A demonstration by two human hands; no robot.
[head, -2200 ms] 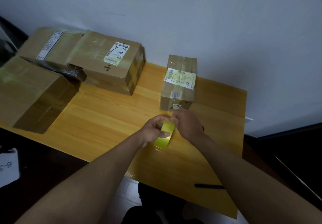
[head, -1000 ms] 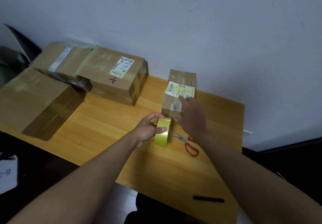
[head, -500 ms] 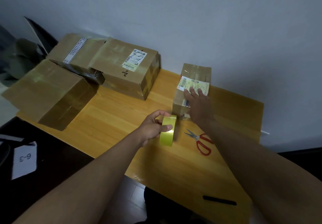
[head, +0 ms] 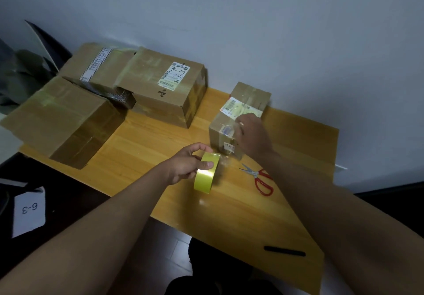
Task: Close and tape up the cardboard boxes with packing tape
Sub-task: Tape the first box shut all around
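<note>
Two hands, left hand (head: 183, 166) gripping tape roll (head: 205, 172), right hand (head: 251, 134) grip unclear, on small box (head: 231, 120)

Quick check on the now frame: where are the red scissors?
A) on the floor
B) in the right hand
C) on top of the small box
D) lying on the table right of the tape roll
D: the red scissors lie flat on the table, right of the tape roll held by the left hand, with no hand touching them.

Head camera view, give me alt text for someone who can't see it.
A person's left hand grips a yellow tape roll while the right hand presses clear tape onto a small cardboard box on a wooden table. Red scissors lie nearby; three bigger boxes sit left.
</note>
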